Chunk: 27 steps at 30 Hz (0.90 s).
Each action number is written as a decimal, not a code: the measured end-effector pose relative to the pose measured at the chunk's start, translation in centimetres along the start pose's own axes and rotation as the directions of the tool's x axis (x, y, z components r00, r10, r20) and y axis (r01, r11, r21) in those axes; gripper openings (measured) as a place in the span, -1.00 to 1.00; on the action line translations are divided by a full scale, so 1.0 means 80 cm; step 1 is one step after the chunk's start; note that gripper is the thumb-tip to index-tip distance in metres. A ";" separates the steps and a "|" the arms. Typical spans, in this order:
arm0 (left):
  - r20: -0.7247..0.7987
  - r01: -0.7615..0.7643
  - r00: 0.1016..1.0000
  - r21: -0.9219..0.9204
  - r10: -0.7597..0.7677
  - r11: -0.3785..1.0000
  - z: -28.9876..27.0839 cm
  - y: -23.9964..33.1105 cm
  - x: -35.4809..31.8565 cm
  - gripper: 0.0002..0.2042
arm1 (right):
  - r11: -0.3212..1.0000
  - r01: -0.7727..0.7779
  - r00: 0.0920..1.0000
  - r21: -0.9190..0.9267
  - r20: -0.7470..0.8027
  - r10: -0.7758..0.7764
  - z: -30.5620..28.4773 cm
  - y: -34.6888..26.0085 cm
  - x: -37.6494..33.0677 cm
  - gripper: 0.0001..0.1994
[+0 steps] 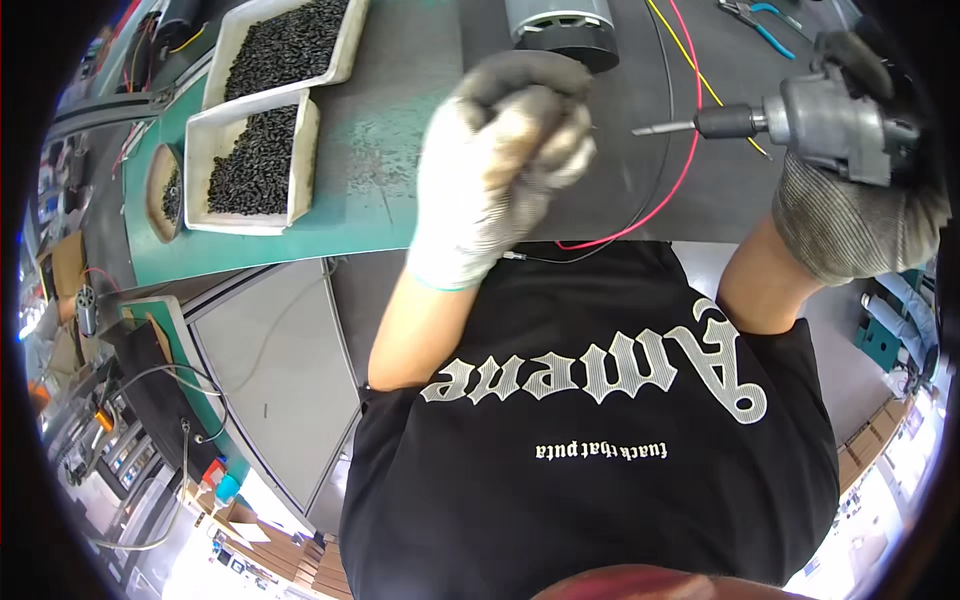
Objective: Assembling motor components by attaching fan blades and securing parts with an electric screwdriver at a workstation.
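Observation:
My left hand (505, 170), in a white knit glove with a dark, dirty palm, is closed over the table, its fingers curled in. Whatever they may hold is hidden. In my right hand (860, 220), gloved in grey, is a power screwdriver (825, 120) with a black chuck. Its thin bit (662, 128) points left toward my left hand, with a gap between them. Just beyond my left hand stands a silver, motor-like cylinder (562, 22) with a black lower rim. Red (688, 165), yellow (712, 92) and black wires run across the table beside it.
Two white bins (302, 185) of small black parts stand at the left of the green-and-grey table (385, 225), beside a small oval dish (158, 215). Blue-handled pliers (772, 38) lie at the far right. A grey panel (270, 370) is below the table's left edge.

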<state>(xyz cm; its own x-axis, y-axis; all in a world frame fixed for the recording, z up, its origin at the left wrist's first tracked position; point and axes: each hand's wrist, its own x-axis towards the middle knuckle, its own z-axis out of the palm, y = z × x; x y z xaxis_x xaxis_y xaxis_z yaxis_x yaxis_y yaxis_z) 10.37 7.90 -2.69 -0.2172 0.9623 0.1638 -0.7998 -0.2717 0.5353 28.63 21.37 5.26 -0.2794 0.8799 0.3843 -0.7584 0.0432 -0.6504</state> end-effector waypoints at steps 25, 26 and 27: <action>-0.514 0.190 0.756 -0.422 -0.406 0.887 0.006 -0.064 0.010 -0.75 | 0.827 0.235 0.971 -0.510 0.091 -0.220 0.050 0.077 0.012 -0.76; -0.468 0.209 0.797 -0.381 -0.382 0.901 0.001 -0.064 0.009 -0.76 | 0.827 0.218 0.976 -0.519 0.090 -0.200 0.051 0.080 0.014 -0.77; -0.419 0.224 0.834 -0.339 -0.360 0.914 -0.004 -0.065 0.007 -0.76 | 0.825 0.199 0.980 -0.529 0.088 -0.180 0.053 0.082 0.015 -0.78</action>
<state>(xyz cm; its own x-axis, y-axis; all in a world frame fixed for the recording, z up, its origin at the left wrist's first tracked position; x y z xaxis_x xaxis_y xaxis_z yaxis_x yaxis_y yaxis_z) 14.23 9.88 -5.62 -0.1279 0.9063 -0.4028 -0.9691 -0.0279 0.2449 20.80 20.71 4.25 -0.1888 0.8126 0.5514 -0.3700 0.4612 -0.8064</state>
